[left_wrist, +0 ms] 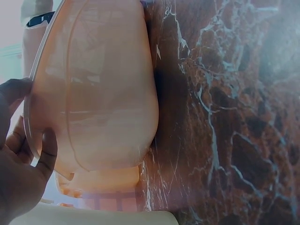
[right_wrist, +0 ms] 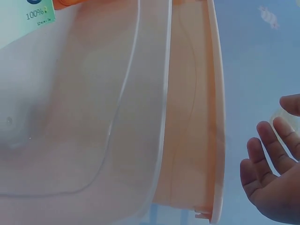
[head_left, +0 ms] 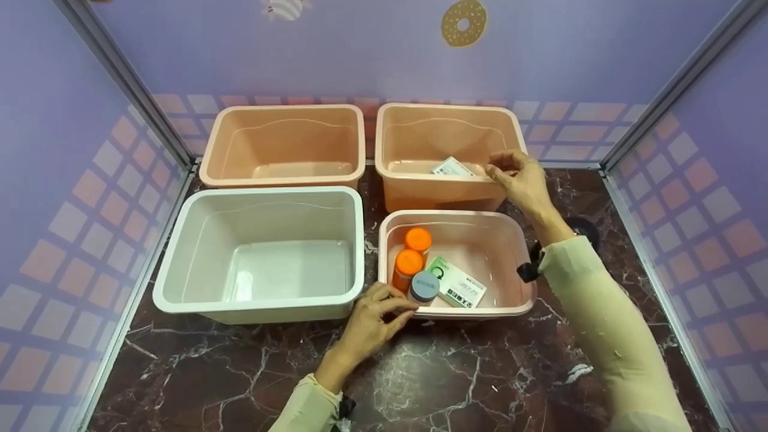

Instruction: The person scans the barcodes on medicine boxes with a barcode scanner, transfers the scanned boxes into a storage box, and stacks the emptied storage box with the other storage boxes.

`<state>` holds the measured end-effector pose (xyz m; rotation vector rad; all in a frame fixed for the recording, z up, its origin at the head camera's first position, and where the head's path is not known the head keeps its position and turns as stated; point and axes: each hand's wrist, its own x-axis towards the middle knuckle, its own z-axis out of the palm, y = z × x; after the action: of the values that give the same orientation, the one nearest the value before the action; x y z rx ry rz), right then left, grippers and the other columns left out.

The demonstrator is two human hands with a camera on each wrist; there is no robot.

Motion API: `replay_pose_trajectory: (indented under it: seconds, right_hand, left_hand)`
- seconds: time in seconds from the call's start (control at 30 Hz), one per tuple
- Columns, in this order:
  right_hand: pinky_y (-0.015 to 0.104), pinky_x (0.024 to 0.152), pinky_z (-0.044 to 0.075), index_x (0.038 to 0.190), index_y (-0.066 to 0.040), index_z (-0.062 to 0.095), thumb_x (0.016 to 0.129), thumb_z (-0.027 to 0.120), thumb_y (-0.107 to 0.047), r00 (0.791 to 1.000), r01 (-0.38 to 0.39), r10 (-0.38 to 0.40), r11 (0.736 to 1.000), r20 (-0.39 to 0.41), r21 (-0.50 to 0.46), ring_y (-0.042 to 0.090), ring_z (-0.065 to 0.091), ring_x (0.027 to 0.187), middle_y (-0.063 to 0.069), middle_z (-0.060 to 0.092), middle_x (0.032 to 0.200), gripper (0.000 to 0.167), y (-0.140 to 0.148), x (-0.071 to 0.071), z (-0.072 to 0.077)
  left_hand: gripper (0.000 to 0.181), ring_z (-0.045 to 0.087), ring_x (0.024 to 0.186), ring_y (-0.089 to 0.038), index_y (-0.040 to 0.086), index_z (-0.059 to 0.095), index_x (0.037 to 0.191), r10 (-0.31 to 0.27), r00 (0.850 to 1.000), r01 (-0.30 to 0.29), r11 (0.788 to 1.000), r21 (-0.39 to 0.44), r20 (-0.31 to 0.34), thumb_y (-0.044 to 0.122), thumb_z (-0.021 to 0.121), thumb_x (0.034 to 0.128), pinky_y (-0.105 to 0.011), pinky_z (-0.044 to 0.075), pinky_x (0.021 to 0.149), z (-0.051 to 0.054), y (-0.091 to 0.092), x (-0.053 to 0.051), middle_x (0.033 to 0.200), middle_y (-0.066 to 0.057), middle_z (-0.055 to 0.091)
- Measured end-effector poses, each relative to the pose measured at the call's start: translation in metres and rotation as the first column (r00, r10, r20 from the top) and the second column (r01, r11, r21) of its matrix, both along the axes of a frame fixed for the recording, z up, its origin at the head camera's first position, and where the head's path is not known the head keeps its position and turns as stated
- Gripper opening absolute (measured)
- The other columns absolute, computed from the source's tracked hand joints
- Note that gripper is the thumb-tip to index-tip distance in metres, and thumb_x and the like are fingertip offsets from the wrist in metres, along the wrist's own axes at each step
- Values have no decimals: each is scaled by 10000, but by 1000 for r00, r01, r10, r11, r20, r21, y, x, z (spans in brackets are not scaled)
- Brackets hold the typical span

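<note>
At the near left corner of the pink bin [head_left: 480, 311], my left hand [head_left: 370, 317] grips the rim, thumb on the outer wall in the left wrist view. Inside that bin stand two orange-capped bottles [head_left: 409, 262] and a grey-lidded jar [head_left: 425, 287]. Beside them lies a green and white box [head_left: 459, 284]. My right hand [head_left: 523, 181] hovers by the right side of the back right orange bin [head_left: 444, 195], holding nothing, its fingers loosely bent. A small white box [head_left: 452, 167] lies in that bin, partly hidden by its front wall.
A white bin [head_left: 258, 305] stands at the front left, with another orange bin [head_left: 285, 180] behind it. Patterned purple walls [head_left: 384, 54] enclose the dark marbled table [head_left: 432, 384] at the back and sides. A dark round object [head_left: 585, 229] sits behind the right wrist.
</note>
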<state>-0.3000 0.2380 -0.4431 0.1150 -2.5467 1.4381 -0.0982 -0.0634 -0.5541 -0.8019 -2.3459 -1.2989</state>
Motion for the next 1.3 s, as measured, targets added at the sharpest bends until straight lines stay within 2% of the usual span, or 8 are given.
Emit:
replay_pose_trajectory:
  seconds: [0.17,0.47,0.63,0.8,0.93,1.2,1.3]
  right_hand:
    - [186,786,467,1142,-34,686,910,724,-213,1000,-31,31,1000,-4,2,63,601,871,19,704,986,295,0,11,-1]
    - [169,769,479,1167,-22,680,921,705,-183,996,-89,89,996,13,26,69,609,859,99,698,1027,295,-2,27,1]
    - [154,705,482,1181,46,662,924,691,-124,993,-114,114,993,23,31,72,613,801,167,688,1034,310,-2,34,-1]
    - [138,661,491,1176,42,666,920,699,-117,992,-123,123,992,27,25,69,621,763,73,690,990,302,-2,41,-2]
    - [153,706,495,1136,8,687,907,722,-137,990,-141,141,990,14,20,64,617,798,18,689,967,274,-2,49,-4]
    - [163,742,497,1161,20,673,907,720,-108,982,-185,185,983,24,-2,69,624,831,145,697,1058,288,-4,64,-8]
    - [165,731,498,1155,47,664,910,706,-77,981,-192,192,981,40,6,74,620,832,181,691,1062,278,-8,72,-4]
  left_hand:
    - [152,580,944,-133,205,792,977,-1,1000,1,1000,5,4,180,809,828,-287,500,849,0,0,0,939,58,681]
    - [141,580,954,-129,206,792,981,3,1000,-3,1000,-2,20,194,798,841,-285,497,861,1,0,1,943,62,681]
    - [123,578,944,-132,204,797,978,9,1000,-9,1000,-3,9,205,788,856,-281,492,843,1,0,1,931,56,680]
    - [125,577,943,-126,206,796,981,6,1000,-6,1000,-6,13,211,787,857,-276,491,843,2,-1,1,935,59,679]
    - [123,575,936,-128,202,796,977,9,1000,-9,1000,-6,11,211,790,854,-276,491,835,2,-1,2,934,60,680]
    - [117,572,945,-115,214,794,984,4,1000,-4,1000,2,27,217,776,869,-265,483,853,3,-1,1,939,71,678]
    - [119,574,940,-115,212,794,984,2,1000,-2,1000,2,22,211,777,867,-261,484,854,3,-1,1,936,69,680]
